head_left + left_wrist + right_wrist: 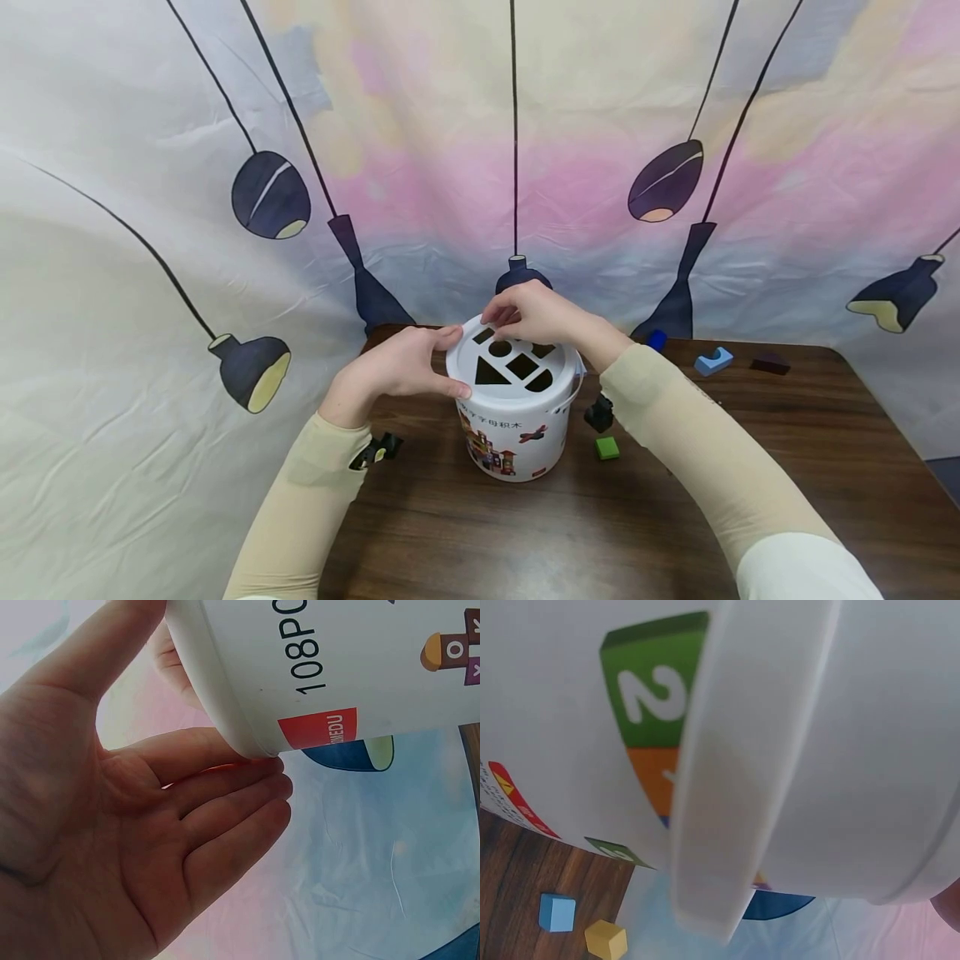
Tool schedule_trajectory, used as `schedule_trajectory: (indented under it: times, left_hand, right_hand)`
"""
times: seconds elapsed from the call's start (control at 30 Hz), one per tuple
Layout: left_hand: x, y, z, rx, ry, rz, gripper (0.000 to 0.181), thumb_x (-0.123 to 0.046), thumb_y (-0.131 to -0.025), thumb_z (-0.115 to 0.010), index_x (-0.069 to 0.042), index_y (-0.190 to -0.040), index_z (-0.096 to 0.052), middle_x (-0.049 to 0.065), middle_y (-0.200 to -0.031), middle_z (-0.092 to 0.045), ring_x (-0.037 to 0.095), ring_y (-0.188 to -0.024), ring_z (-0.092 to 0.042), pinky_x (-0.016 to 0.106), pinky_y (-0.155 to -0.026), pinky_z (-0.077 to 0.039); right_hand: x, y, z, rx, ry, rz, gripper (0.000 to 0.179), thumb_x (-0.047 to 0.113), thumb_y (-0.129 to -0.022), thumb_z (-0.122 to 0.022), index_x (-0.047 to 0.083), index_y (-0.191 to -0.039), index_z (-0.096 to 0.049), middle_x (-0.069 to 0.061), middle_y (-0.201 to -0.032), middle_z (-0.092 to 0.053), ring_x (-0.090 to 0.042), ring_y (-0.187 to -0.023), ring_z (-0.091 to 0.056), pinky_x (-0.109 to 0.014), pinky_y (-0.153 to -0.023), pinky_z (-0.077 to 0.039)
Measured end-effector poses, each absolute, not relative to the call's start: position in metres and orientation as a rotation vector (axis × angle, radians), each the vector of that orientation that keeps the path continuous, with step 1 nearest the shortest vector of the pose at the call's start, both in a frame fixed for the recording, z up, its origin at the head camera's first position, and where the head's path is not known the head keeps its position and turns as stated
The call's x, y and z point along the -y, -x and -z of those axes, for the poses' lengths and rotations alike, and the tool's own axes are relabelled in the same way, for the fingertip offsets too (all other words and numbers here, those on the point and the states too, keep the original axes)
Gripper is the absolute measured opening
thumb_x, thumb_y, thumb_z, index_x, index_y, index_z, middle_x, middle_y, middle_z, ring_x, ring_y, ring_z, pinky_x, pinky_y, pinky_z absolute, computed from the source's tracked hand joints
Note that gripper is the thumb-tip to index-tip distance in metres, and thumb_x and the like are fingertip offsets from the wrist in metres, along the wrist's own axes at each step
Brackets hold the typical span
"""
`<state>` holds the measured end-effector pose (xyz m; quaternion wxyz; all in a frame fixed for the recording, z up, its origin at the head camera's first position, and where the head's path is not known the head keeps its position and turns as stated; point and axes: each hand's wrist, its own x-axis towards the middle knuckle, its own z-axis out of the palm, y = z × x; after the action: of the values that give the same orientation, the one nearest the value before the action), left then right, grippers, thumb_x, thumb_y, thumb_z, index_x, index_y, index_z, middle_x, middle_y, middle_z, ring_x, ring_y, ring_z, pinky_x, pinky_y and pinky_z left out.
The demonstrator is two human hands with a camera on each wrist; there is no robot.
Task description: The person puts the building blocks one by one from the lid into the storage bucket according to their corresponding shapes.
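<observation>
A white bucket [517, 437] printed with toy blocks stands upright on the brown table. Its white lid [498, 387] has several shaped holes, among them a triangle, a square and a circle. My left hand [397, 362] touches the lid's left rim, thumb at the near side and forefinger farther back. In the left wrist view its fingers [232, 825] are fairly straight at the rim. My right hand [543, 312] reaches over the lid, fingertips bent down at the holes on the far left. I cannot tell whether it holds something there.
The bucket's white handle [742, 772] hangs at its right side. Right of the bucket lie a green block [607, 448], a light blue arch block [712, 361], a blue block [656, 339] and a dark block [770, 364]. A lamp-printed cloth [450, 150] hangs behind the table.
</observation>
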<state>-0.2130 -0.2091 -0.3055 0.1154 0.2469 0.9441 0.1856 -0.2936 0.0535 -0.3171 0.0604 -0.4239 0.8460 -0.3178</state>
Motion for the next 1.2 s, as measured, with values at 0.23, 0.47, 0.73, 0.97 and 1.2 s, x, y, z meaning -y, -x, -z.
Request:
schedule_trajectory:
  times: [0.23,0.47,0.73,0.97,1.2]
  left_hand:
    - [0.209,0.213,0.306,-2.763,-0.719,-0.544,0.104,-0.056,-0.086,-0.087,-0.005,-0.163,-0.039,0.010,-0.169,-0.037,0.029,-0.155,-0.037,0.049,-0.119,-0.042]
    - [0.209,0.212,0.305,-2.760,-0.725,-0.557,0.105,-0.056,-0.086,-0.088,-0.005,-0.163,-0.039,0.011,-0.170,-0.036,0.030,-0.155,-0.036,0.049,-0.120,-0.040]
    - [0.210,0.213,0.307,-2.772,-0.740,-0.552,0.105,-0.056,-0.085,-0.088,-0.005,-0.163,-0.040,0.011,-0.169,-0.037,0.029,-0.155,-0.037,0.048,-0.121,-0.039]
    - [0.208,0.214,0.306,-2.771,-0.746,-0.553,0.106,-0.056,-0.084,-0.089,-0.004,-0.162,-0.040,0.012,-0.169,-0.037,0.031,-0.156,-0.036,0.049,-0.122,-0.038]
    - [0.208,0.213,0.307,-2.778,-0.735,-0.541,0.104,-0.056,-0.084,-0.089,-0.005,-0.162,-0.042,0.010,-0.169,-0.038,0.030,-0.156,-0.036,0.049,-0.121,-0.038]
  right_hand:
    - [-0.061,0.294,0.323,-2.537,1.280,1.049,0.026,0.011,-0.097,-0.081,0.007,-0.123,-0.078,-0.004,-0.116,-0.077,-0.019,-0.108,-0.074,-0.034,-0.095,-0.060]
    - [-0.072,0.292,0.328,-2.523,1.274,1.127,0.026,0.012,-0.098,-0.081,0.008,-0.124,-0.079,-0.003,-0.118,-0.078,-0.018,-0.109,-0.074,-0.034,-0.096,-0.059]
    - [-0.089,0.282,0.330,-2.518,1.226,1.253,0.027,0.012,-0.097,-0.082,0.007,-0.123,-0.080,-0.005,-0.118,-0.078,-0.020,-0.109,-0.074,-0.036,-0.095,-0.060]
    - [-0.110,0.271,0.335,-2.527,1.172,1.435,0.026,0.013,-0.097,-0.082,0.007,-0.122,-0.080,-0.014,-0.118,-0.078,-0.023,-0.108,-0.075,-0.041,-0.096,-0.061]
    - [-0.130,0.260,0.338,-2.508,1.142,1.576,0.027,0.008,-0.097,-0.081,0.005,-0.123,-0.079,-0.013,-0.117,-0.078,-0.026,-0.105,-0.077,-0.034,-0.089,-0.062]
